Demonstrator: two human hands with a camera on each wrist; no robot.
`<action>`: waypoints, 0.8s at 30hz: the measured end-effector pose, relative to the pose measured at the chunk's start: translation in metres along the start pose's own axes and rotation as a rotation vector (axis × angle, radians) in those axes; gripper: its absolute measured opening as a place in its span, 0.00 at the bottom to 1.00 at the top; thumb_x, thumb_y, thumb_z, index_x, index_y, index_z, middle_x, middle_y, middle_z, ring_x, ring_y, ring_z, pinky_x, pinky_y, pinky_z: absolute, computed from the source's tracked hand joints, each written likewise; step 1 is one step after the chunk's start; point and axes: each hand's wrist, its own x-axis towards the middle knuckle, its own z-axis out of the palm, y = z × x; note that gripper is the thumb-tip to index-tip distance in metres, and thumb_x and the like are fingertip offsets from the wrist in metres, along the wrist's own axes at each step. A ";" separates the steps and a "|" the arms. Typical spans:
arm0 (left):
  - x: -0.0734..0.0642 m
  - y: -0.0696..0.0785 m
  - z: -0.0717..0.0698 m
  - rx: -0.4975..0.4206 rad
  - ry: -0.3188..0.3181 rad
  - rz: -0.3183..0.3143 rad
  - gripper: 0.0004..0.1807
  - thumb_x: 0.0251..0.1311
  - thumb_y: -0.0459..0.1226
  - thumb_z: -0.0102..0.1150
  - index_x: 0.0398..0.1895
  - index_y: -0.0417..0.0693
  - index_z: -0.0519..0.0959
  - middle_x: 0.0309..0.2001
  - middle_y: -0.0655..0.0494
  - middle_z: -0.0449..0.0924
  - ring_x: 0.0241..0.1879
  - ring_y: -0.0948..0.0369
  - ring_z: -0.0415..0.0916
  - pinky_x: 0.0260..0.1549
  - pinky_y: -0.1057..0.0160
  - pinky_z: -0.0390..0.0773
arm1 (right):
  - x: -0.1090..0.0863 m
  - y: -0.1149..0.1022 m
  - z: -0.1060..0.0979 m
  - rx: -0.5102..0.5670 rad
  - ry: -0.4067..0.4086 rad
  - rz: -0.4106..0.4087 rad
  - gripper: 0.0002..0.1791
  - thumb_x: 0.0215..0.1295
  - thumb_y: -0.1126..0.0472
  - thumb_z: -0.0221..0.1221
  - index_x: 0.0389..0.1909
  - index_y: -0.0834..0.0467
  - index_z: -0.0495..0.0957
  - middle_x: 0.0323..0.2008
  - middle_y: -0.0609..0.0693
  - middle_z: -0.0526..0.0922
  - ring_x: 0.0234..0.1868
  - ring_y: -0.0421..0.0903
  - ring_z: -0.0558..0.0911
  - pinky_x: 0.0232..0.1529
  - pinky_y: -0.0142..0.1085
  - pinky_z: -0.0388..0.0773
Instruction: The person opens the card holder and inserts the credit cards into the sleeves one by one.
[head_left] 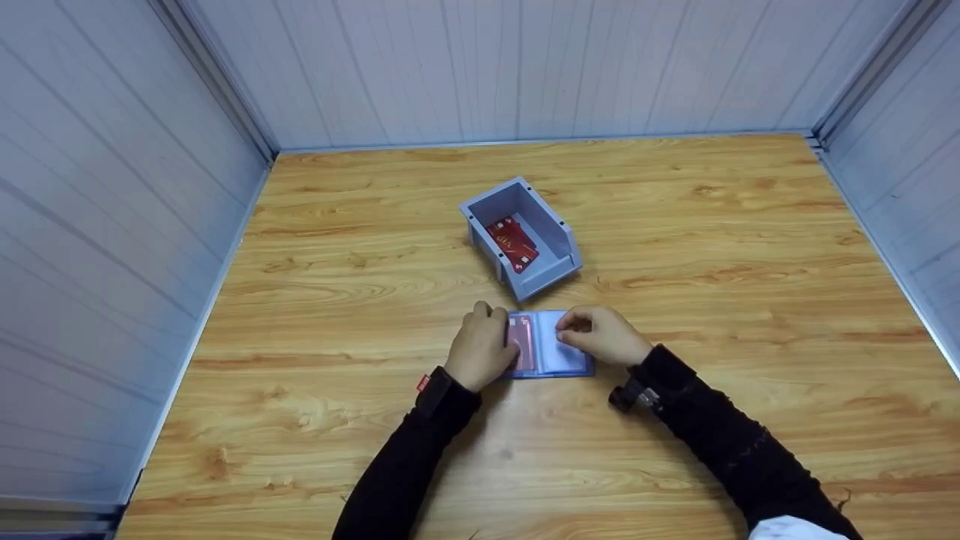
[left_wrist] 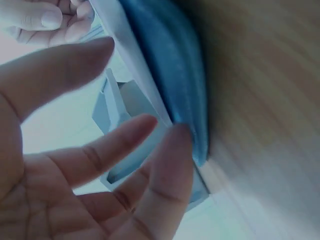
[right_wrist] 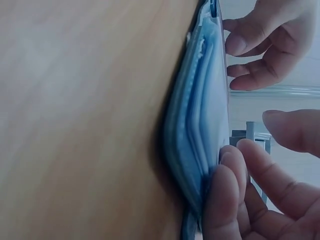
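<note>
A small blue card holder (head_left: 564, 361) with clear plastic sleeves lies spread on the table. Its left page shows a red card (head_left: 522, 341) in a sleeve; the right page looks whitish and clear. My left hand (head_left: 480, 346) rests on the left side, thumb over the page and other fingertips at the border. In the left wrist view those fingers (left_wrist: 172, 155) touch the holder's edge, thumb spread apart. Over the right page is my right hand (head_left: 606, 334), thumb and index bent with a gap between them. Its other fingertips (right_wrist: 222, 192) touch the sleeves' edge in the right wrist view.
Just beyond the holder stands a grey open-front bin (head_left: 551, 274) with several red cards (head_left: 513, 244) inside. The wood-grain table (head_left: 337, 285) is bordered by white panel walls (head_left: 480, 71) at the back and sides.
</note>
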 end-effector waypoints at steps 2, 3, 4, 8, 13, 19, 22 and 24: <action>-0.002 0.002 0.000 0.016 -0.027 0.008 0.18 0.46 0.36 0.67 0.41 0.36 0.78 0.42 0.42 0.72 0.39 0.46 0.72 0.35 0.49 0.77 | 0.001 0.000 -0.001 0.003 -0.006 0.004 0.10 0.62 0.61 0.62 0.40 0.62 0.83 0.34 0.53 0.84 0.33 0.39 0.77 0.38 0.30 0.76; -0.003 0.003 0.000 0.025 -0.042 0.011 0.19 0.46 0.37 0.68 0.41 0.36 0.78 0.43 0.42 0.72 0.40 0.46 0.71 0.36 0.49 0.78 | 0.001 0.000 -0.002 0.004 -0.008 0.009 0.10 0.62 0.60 0.62 0.40 0.62 0.83 0.34 0.52 0.84 0.32 0.39 0.77 0.36 0.29 0.76; -0.003 0.003 -0.001 0.037 -0.056 0.013 0.20 0.46 0.38 0.69 0.42 0.36 0.79 0.44 0.42 0.72 0.41 0.46 0.71 0.37 0.49 0.78 | 0.001 0.000 -0.003 0.007 -0.010 0.014 0.10 0.63 0.60 0.62 0.40 0.62 0.83 0.34 0.52 0.83 0.31 0.38 0.77 0.34 0.29 0.76; -0.004 0.005 -0.001 0.078 -0.095 0.016 0.25 0.44 0.42 0.73 0.44 0.36 0.80 0.46 0.41 0.74 0.43 0.46 0.72 0.38 0.49 0.80 | 0.002 -0.003 -0.009 0.026 -0.015 0.038 0.12 0.65 0.59 0.61 0.42 0.63 0.82 0.36 0.54 0.84 0.30 0.39 0.78 0.33 0.29 0.78; -0.003 0.006 -0.003 0.112 -0.118 0.025 0.29 0.43 0.46 0.75 0.45 0.37 0.81 0.46 0.42 0.75 0.44 0.46 0.72 0.36 0.49 0.81 | 0.007 -0.010 -0.022 0.028 0.012 0.036 0.15 0.66 0.60 0.59 0.48 0.66 0.80 0.38 0.58 0.83 0.34 0.42 0.79 0.36 0.31 0.79; -0.004 0.007 -0.003 0.151 -0.131 0.042 0.32 0.42 0.49 0.76 0.47 0.37 0.80 0.46 0.42 0.74 0.44 0.47 0.72 0.35 0.50 0.81 | 0.017 -0.028 -0.042 0.037 0.073 0.029 0.21 0.67 0.60 0.59 0.57 0.67 0.74 0.43 0.60 0.81 0.42 0.48 0.78 0.44 0.35 0.75; -0.004 0.007 -0.003 0.172 -0.133 0.047 0.33 0.41 0.50 0.76 0.46 0.37 0.81 0.46 0.42 0.75 0.44 0.47 0.72 0.36 0.50 0.81 | 0.023 -0.040 -0.051 0.023 0.107 0.021 0.22 0.68 0.60 0.58 0.59 0.66 0.73 0.46 0.60 0.81 0.46 0.52 0.79 0.48 0.38 0.75; -0.004 0.006 -0.002 0.182 -0.132 0.044 0.33 0.41 0.51 0.77 0.46 0.37 0.81 0.46 0.42 0.75 0.45 0.47 0.73 0.36 0.50 0.82 | 0.028 -0.048 -0.057 0.008 0.121 0.016 0.22 0.68 0.59 0.58 0.59 0.65 0.73 0.48 0.60 0.81 0.48 0.54 0.79 0.49 0.41 0.76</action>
